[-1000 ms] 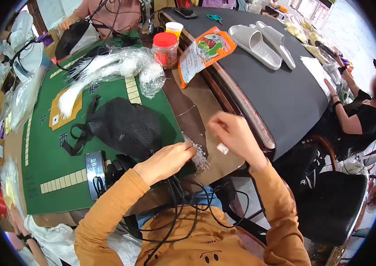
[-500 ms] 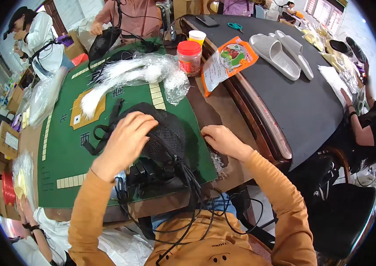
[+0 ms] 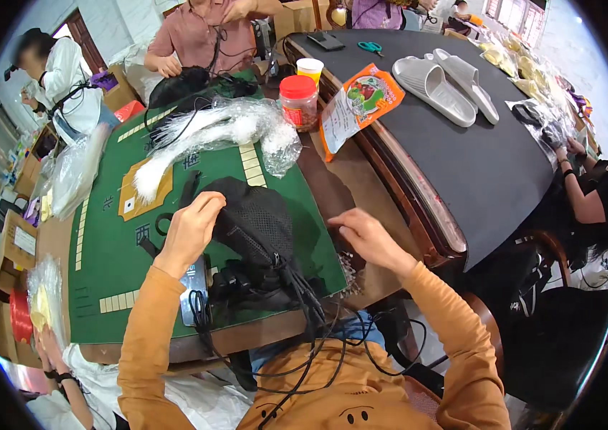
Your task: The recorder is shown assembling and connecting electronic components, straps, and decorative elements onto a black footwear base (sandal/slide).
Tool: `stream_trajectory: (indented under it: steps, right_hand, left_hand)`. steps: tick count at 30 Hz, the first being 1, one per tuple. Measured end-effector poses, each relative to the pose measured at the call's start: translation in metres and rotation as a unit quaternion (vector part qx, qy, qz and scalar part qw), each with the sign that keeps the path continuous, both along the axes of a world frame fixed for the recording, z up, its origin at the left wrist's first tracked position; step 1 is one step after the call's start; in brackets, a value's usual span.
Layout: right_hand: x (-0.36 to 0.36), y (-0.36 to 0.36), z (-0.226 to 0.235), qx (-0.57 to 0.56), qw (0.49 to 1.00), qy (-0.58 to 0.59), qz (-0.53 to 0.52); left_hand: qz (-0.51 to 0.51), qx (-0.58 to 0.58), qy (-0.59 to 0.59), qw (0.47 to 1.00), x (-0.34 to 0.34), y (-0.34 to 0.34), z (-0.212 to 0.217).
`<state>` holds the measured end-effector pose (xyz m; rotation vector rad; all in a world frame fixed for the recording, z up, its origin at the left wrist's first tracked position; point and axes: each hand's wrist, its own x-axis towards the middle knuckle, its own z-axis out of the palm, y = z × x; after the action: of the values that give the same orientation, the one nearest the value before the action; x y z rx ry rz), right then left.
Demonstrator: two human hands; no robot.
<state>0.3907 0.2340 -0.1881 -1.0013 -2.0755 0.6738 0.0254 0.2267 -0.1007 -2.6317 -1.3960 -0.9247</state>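
Observation:
A black mesh bag (image 3: 257, 215) lies on the green mat (image 3: 107, 247) in front of me, with a black strap loop at its left. At its upper left edge my left hand (image 3: 193, 229) has its fingers pressed together, pinching the black fabric. My right hand (image 3: 368, 236) is held apart from the bag, over the brown table edge to its right. Its fingers are curled with the tips together; anything between them is too small to make out. Black cables (image 3: 304, 287) run from beside the bag down toward my lap.
Beyond the bag lies a plastic-wrapped bundle of white strands (image 3: 211, 132). A red-lidded jar (image 3: 298, 104), a yellow-and-white cup (image 3: 310, 69) and an orange pouch (image 3: 361, 107) stand at right. Grey slippers (image 3: 436, 89) rest on the dark table. Other people work around.
My left hand has moved off the bag's top to its left edge, its fingers drawn together. My right hand has shifted slightly right and down. The view has tilted a little.

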Motion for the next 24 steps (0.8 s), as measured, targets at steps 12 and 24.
stream_trajectory:
  steps: [12, 24]
  right_hand:
    - [-0.090, -0.088, 0.078, -0.372, 0.879, 0.264, 0.138]
    - [-0.028, -0.147, 0.151, -0.464, 0.718, 0.509, 0.096]
  left_hand:
    - [0.065, 0.101, -0.098, 0.988, -0.001, -0.027, 0.044]
    - [-0.065, 0.194, -0.039, 0.978, 0.078, -0.018, 0.125]
